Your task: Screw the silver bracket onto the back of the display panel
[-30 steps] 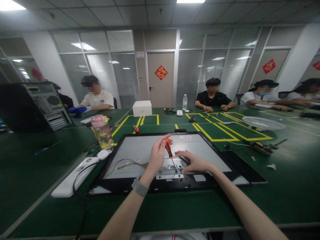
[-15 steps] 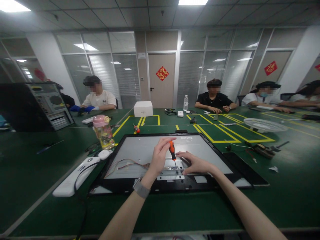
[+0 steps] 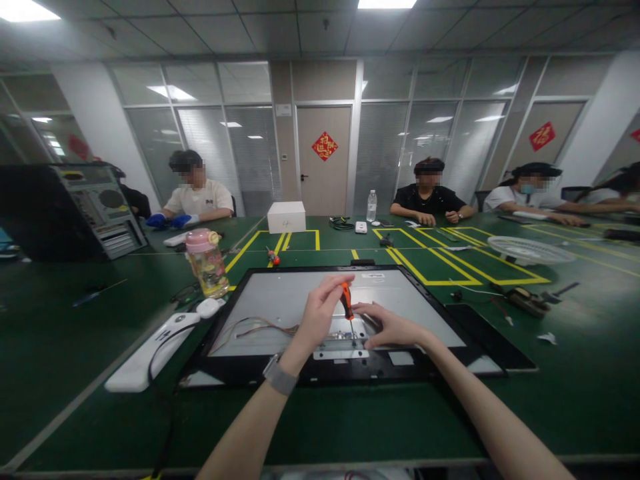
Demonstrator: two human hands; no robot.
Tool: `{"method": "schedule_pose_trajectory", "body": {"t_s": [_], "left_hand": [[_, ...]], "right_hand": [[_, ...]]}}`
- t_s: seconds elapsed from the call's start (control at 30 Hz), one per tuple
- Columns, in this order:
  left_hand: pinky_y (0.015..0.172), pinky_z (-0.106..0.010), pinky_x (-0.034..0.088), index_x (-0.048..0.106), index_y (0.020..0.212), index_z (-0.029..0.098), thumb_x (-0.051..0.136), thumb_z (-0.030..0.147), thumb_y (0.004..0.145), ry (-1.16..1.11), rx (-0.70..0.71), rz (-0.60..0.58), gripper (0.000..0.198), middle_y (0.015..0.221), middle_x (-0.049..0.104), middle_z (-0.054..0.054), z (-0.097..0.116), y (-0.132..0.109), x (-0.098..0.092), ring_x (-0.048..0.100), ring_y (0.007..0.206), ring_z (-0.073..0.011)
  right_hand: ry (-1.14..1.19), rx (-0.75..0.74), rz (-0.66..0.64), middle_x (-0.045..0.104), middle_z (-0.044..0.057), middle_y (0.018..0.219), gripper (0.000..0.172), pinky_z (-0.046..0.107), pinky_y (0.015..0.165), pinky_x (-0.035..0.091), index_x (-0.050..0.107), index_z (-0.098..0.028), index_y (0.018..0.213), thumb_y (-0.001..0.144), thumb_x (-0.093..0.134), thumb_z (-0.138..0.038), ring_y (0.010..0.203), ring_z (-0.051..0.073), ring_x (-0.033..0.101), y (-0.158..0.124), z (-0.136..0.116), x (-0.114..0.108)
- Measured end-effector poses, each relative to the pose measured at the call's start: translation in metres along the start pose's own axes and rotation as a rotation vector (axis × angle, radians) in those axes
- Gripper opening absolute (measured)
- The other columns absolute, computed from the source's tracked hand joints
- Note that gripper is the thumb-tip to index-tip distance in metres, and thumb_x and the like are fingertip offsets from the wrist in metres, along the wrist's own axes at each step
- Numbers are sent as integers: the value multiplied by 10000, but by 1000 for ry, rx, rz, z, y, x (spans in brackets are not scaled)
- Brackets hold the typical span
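My left hand (image 3: 324, 308) is closed around the handle of an orange and black screwdriver (image 3: 346, 301), which stands nearly upright. Its tip meets a small metal bracket (image 3: 341, 355) at the near side of a display panel (image 3: 280, 293) with a grey back and black frame. To the right of the shaft, my right hand (image 3: 387, 325) is curved, thumb and fingers apart. The thumb rests by the bracket; whether it touches is unclear. Thin wires (image 3: 270, 327) run leftward from the bracket across the panel.
Left of the panel are a white power strip (image 3: 150, 353), a black cable and a pink-lidded bottle (image 3: 206, 263). An open computer case (image 3: 95, 207) stands farther left. At right lie a black flat panel (image 3: 493, 337) and a tool (image 3: 530, 300). Several people sit across the green table.
The screwdriver handle and my left fingers have shifted very slightly to the right. My right hand stays in place. Across the table, a person's blue-gloved hands have moved a little.
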State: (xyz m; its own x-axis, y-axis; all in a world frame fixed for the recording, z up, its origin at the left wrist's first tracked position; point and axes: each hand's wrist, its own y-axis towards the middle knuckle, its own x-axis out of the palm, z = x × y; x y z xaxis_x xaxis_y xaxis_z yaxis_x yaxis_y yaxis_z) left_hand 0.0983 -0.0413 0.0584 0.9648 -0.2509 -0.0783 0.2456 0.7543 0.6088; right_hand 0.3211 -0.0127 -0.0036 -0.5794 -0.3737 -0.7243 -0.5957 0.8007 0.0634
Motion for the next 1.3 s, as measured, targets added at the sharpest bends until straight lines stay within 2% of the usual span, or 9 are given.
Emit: {"method": "schedule_pose_trajectory", "body": {"t_s": [0.1, 0.2, 0.43, 0.67, 0.83, 1.0, 1.07, 1.2, 1.3], "left_hand": [[817, -301, 486, 697, 1074, 189, 536, 252, 887, 1, -4, -13, 254, 963, 669, -66, 2, 0, 2, 629, 892, -180], [773, -277, 480, 728, 985, 190, 614, 235, 837, 116, 55, 58, 191, 902, 643, -50, 2, -1, 3, 607, 830, -162], [909, -323, 453, 669, 1117, 183, 446, 218, 926, 44, 14, 26, 295, 1116, 653, -74, -3, -4, 2, 618, 1011, -191], [777, -275, 473, 712, 942, 190, 582, 231, 857, 217, 85, 152, 161, 863, 632, -39, -2, -4, 7, 598, 820, -164], [923, -312, 432, 656, 1094, 200, 429, 217, 940, 161, 80, 62, 274, 1082, 635, -70, -3, -4, 6, 583, 1029, -185], [759, -261, 463, 667, 946, 194, 580, 233, 863, 234, 96, 125, 127, 866, 580, -22, -6, -6, 8, 577, 797, -148], [755, -264, 454, 670, 907, 195, 600, 247, 851, 300, 123, 162, 103, 826, 544, -8, -5, -7, 9, 558, 768, -143], [827, -300, 453, 663, 1004, 188, 423, 228, 943, 236, 110, 123, 251, 961, 595, -57, -1, -7, 8, 583, 900, -173], [780, -283, 464, 675, 982, 179, 452, 211, 927, 209, 98, 137, 232, 900, 613, -52, -1, -6, 8, 595, 864, -170]], "right_hand": [[-8, 21, -9, 419, 125, 1461, 819, 511, 1169, 135, 496, -227, 1349, 648, 769, -552, 1383, 337, 310, 0, 0, 0], [-5, 37, -18, 405, 127, 1472, 836, 515, 1169, 125, 487, -226, 1358, 646, 765, -565, 1387, 341, 300, 0, -1, -1], [-2, 20, -13, 410, 121, 1474, 812, 520, 1171, 120, 495, -242, 1347, 650, 767, -558, 1392, 326, 298, -1, -4, -1], [-5, 11, 1, 417, 109, 1477, 810, 525, 1177, -1, 502, -247, 1340, 644, 769, -562, 1399, 332, 289, 0, -1, 1], [-1, 14, -5, 407, 120, 1476, 806, 526, 1170, 107, 506, -238, 1339, 645, 768, -554, 1387, 340, 304, 0, -4, 0], [9, 28, -10, 407, 126, 1470, 836, 528, 1160, 141, 491, -232, 1353, 640, 763, -571, 1383, 348, 302, -1, -5, -1], [8, 33, -11, 407, 132, 1469, 846, 524, 1165, 125, 489, -220, 1356, 640, 759, -583, 1384, 348, 301, -1, -5, -1], [2, 33, -8, 397, 124, 1484, 831, 525, 1176, 36, 496, -233, 1348, 643, 758, -585, 1395, 339, 288, -2, -6, -1], [-4, 28, -8, 401, 116, 1487, 821, 524, 1176, 5, 501, -238, 1344, 645, 756, -586, 1399, 338, 284, -2, -6, -1]]}}
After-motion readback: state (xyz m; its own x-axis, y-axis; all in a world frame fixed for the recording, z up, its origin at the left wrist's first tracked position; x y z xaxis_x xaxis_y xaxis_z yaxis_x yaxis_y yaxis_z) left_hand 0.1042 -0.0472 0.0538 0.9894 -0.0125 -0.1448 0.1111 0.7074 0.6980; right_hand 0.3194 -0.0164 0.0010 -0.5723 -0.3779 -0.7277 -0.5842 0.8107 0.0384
